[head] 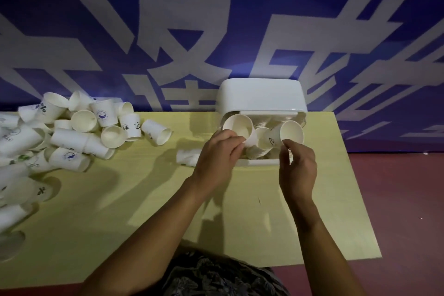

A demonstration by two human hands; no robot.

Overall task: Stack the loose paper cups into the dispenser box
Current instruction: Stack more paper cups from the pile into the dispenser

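Both hands at the dispenser box (260, 96), twelve o'clock.
Left hand (216, 158) pinches one cup (237, 126), right hand (298, 166) probably another (287, 134); nest rims squarely.

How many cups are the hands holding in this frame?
2: the left hand holds one cup and the right hand another, both at the dispenser box opening. Stacked cups inside excluded.

A pale yellow table (240, 211) stands against a blue wall (264, 7) with large white characters, on a dark red floor (403, 199).
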